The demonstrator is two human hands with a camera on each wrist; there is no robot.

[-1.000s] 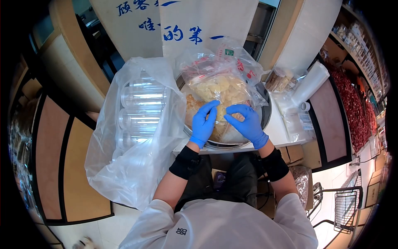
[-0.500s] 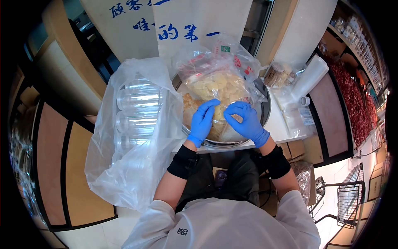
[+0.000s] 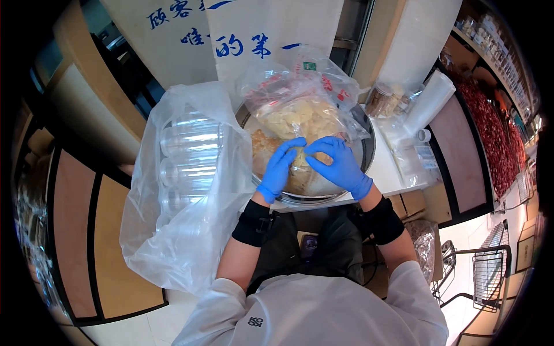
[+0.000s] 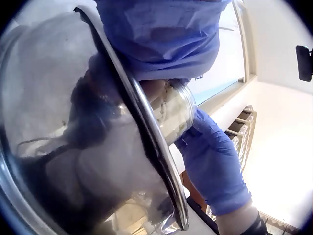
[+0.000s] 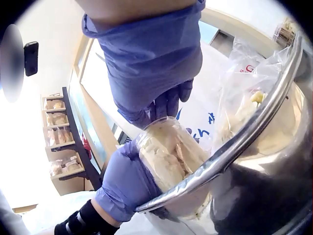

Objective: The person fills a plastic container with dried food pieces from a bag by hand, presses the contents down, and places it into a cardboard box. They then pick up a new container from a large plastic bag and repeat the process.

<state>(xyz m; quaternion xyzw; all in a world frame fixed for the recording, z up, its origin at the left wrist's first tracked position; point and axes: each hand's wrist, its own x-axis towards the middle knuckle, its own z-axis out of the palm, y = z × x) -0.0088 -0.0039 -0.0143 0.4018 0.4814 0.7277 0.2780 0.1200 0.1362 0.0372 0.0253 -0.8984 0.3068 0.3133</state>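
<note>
Both hands wear blue gloves and are close together over a large round metal basin (image 3: 370, 151). My left hand (image 3: 278, 170) grips a clear plastic jar (image 5: 171, 156) holding pale, flat slices, its fingers wrapped round the side. The jar lies tilted over the basin's rim in the right wrist view. My right hand (image 3: 340, 169) has bent fingers and its fingertips right at the jar's mouth; I cannot tell whether they pinch anything. Beyond the hands, a clear bag (image 3: 332, 86) with red print and pale yellowish slices (image 3: 306, 118) lies in the basin.
On the left, a large translucent bag (image 3: 173, 248) holds a stack of clear empty jars (image 3: 190, 141). To the right stand filled jars (image 3: 384, 99), a plastic roll (image 3: 431, 101) and flat clear bags (image 3: 404, 158) on the white counter (image 3: 378, 184). A wire basket (image 3: 487, 274) is at lower right.
My right hand has moved left, its thumb and index finger closing the gap to my left fingertips at the jar. The left hand keeps its grip. The head view has shifted slightly.
</note>
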